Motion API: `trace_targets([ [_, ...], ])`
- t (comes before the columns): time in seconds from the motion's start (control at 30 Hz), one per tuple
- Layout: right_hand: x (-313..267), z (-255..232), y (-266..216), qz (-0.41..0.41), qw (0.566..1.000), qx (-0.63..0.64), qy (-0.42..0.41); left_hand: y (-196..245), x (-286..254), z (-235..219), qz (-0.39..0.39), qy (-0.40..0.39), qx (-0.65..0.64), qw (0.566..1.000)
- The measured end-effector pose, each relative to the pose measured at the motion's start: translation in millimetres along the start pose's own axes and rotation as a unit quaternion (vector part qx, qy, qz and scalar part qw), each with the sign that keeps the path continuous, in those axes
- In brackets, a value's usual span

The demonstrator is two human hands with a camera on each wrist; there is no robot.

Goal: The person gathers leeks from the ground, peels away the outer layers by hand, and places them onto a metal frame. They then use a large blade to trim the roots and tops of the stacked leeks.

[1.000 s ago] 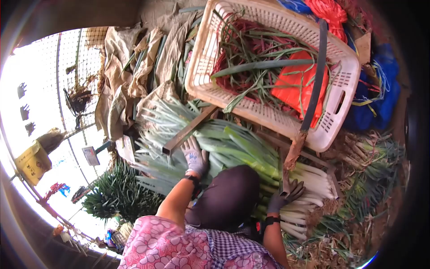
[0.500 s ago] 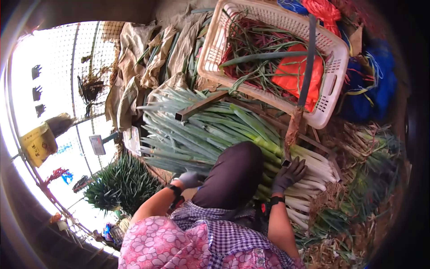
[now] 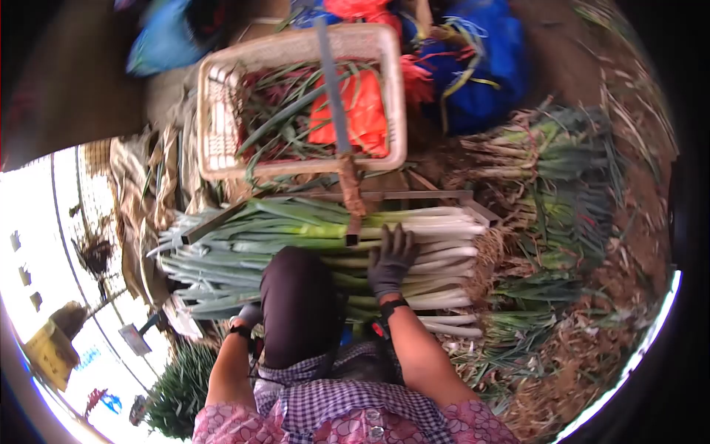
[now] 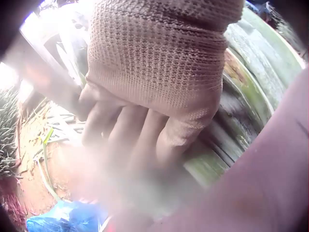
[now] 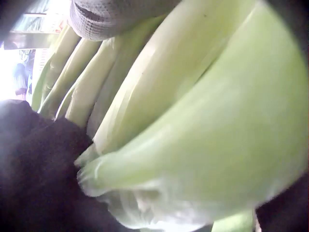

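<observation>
Long leeks (image 3: 244, 255) lie in a wide bundle, green leaves at left and white stalks (image 3: 444, 255) at right. The gloved right hand (image 3: 393, 263) rests on the stalks with its fingers spread; only part of its glove (image 5: 116, 17) shows at the top of the right wrist view. Beside the dark-clothed knee (image 3: 299, 303), the left hand (image 3: 250, 314) is low at the bundle's near edge, partly hidden. In the left wrist view the left hand (image 4: 149, 77) is next to broad green leaves (image 4: 256, 63), its fingers extended loosely downward and their tips blurred.
Metal bars (image 3: 425, 195) frame the bundle's far side, and an upright post (image 3: 350, 185) rises there. Beyond stands a white basket (image 3: 296, 169) of trimmings and red plastic. More leeks (image 3: 555, 155) lie at right, dark green plants (image 3: 181, 399) at lower left.
The head view has swung right. The left hand, earlier spread on the leaves, has come back beside the knee at the near edge. The right hand remains on the stalks.
</observation>
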State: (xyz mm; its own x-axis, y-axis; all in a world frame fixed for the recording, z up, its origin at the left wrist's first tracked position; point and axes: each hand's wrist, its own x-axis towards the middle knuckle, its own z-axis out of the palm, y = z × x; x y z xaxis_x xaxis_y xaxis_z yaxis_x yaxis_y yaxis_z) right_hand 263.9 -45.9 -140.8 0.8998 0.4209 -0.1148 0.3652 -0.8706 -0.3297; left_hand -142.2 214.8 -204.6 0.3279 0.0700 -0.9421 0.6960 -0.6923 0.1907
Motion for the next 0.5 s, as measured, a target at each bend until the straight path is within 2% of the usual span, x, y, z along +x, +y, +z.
trace_targets([
  [0.03, -1, -2, 1, 0.015, 1.0, -0.001, 0.014, -24, 13, 14, 0.086, 0.043, 0.098, 0.991],
  [0.1, 0, -4, 2, 0.003, 1.0, 0.028, 0.002, -4, -33, -28, -0.014, 0.044, 0.058, 0.997],
  [0.17, -1, -4, 2, 0.022, 0.999, 0.04, 0.01, 97, -92, -80, -0.052, 0.149, 0.08, 0.984],
  [0.2, -1, -2, 2, 0.02, 0.999, 0.047, 0.009, 59, -60, -50, -0.044, 0.147, 0.089, 0.984],
  [0.23, -1, 0, 3, 0.018, 0.998, 0.055, 0.008, 4, -42, -21, -0.048, 0.106, -0.378, 0.918],
  [0.27, -1, 0, 5, 0.021, 0.998, 0.062, 0.0, -12, -24, 0, -0.044, 0.099, -0.371, 0.922],
  [0.37, 1, -5, 6, 0.013, 0.998, 0.067, 0.006, -20, -1, 18, 0.126, 0.212, -0.323, 0.914],
  [0.4, 1, -5, 6, 0.014, 0.997, 0.074, 0.012, -38, -21, 6, 0.127, 0.202, -0.317, 0.918],
  [0.43, 0, -6, 7, 0.014, 0.997, 0.076, 0.015, -11, -30, -13, 0.142, 0.166, -0.19, 0.957],
  [0.47, 0, -6, 7, 0.019, 0.996, 0.081, 0.011, 20, -40, -35, 0.157, 0.128, -0.059, 0.977],
  [0.5, 0, -7, 7, 0.023, 0.996, 0.086, 0.008, 22, -40, -38, 0.161, 0.119, -0.053, 0.978],
])
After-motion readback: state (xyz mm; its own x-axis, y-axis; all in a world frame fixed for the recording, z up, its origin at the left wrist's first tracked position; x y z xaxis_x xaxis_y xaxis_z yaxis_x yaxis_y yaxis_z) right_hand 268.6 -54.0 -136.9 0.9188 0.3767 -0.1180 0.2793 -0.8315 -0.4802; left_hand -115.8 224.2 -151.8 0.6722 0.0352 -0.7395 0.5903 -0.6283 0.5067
